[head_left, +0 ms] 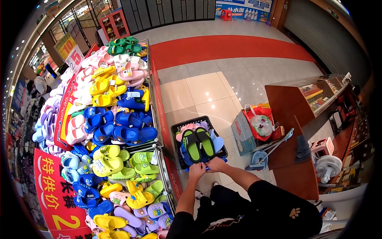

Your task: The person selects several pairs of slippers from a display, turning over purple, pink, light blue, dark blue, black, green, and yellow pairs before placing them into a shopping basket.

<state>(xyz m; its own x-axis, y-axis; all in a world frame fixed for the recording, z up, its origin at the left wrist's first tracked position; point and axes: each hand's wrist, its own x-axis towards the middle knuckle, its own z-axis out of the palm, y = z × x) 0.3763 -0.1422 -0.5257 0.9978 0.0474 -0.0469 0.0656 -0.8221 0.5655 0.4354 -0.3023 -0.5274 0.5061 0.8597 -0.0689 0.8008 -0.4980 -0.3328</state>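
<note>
In front of me is a black plastic shopping basket [175,129] filled with slippers. A pair of green-and-black slides [192,146] lies on top, toes toward my hands, with pink, light blue and dark blue footwear under and around it. My left hand [197,170] is closed at the basket's near edge. Beside it, my right hand [216,164] is closed at the same edge, almost touching the left. Fingers and fists hide the exact part of the rim or handle they grip.
Left of the basket runs a long display stand with heaps of colourful clogs [135,127] and red price signs [59,191]. To the right stand a cardboard box [240,133], a red bag [260,115], a blue dustpan [259,159] and a brown counter [294,159] with a white fan [328,166].
</note>
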